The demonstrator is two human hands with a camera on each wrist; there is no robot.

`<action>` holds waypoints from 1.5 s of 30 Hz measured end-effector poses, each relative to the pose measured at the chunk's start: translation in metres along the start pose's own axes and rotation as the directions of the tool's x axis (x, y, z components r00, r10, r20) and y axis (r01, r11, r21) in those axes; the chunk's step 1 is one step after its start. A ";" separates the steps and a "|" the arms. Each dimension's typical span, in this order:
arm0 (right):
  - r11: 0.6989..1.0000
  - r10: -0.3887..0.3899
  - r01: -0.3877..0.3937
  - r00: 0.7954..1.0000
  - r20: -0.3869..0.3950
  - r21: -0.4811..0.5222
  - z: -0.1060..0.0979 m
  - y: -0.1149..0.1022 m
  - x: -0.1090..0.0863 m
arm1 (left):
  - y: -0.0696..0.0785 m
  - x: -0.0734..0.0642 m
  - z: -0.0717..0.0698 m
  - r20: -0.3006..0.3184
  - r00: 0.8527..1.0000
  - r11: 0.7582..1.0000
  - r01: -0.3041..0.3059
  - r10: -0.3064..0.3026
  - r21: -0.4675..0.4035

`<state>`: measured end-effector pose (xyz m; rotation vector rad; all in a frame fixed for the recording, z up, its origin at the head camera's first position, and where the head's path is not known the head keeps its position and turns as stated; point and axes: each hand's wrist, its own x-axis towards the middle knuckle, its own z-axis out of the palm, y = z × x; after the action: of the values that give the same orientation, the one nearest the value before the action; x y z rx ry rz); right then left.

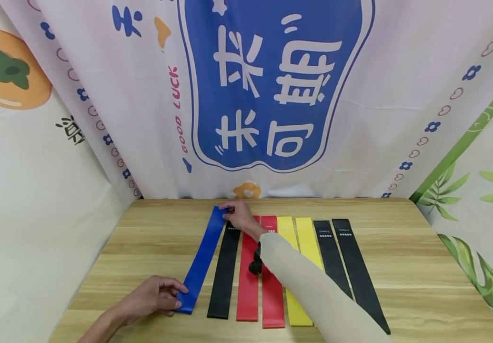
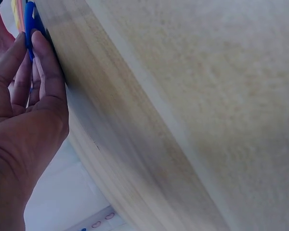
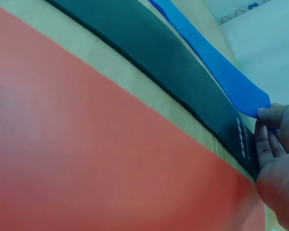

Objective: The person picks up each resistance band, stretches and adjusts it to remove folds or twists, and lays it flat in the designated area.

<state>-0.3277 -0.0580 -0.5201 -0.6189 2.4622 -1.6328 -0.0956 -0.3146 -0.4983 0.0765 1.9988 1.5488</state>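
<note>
A flat blue resistance band (image 1: pixel 203 259) lies slanted at the left end of a row of bands. My left hand (image 1: pixel 154 296) pinches its near end between thumb and fingers; the left wrist view shows the blue loop (image 2: pixel 29 24) edge-on in that grip. At the far end, my right hand (image 1: pixel 240 215) pinches the band's corner, and in the right wrist view the blue strip (image 3: pixel 216 67) rises to the thumb and fingers. Just right of it lies a black band (image 1: pixel 222 281) with white dots and small print, its far end close under my right hand.
Further right lie two red bands (image 1: pixel 247 290), two yellow bands (image 1: pixel 296 307) and two black bands (image 1: pixel 359 276), partly covered by my right sleeve (image 1: pixel 310 281). All rest on a wooden table (image 1: pixel 417 267). A printed curtain (image 1: pixel 152 119) hangs behind the table's far edge.
</note>
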 end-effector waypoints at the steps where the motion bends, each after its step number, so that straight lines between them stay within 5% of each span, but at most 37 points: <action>1: 1.000 0.003 -0.003 1.000 0.001 -0.003 0.000 0.000 0.000 | 0.000 0.000 0.000 0.001 1.000 1.000 -0.001 0.001 0.002; 25: 0.993 -0.003 0.009 0.998 0.057 -0.114 0.002 0.000 0.004 | 0.003 0.006 0.003 0.049 0.996 0.994 -0.077 0.073 0.077; 45: 0.999 0.004 -0.003 0.999 0.052 -0.034 -0.016 -0.007 -0.002 | 0.025 -0.002 -0.014 0.206 0.977 0.989 -0.072 0.044 0.130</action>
<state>-0.3290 -0.0452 -0.5076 -0.6525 2.4579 -1.5560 -0.1079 -0.3197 -0.4733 0.3383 1.9518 1.3773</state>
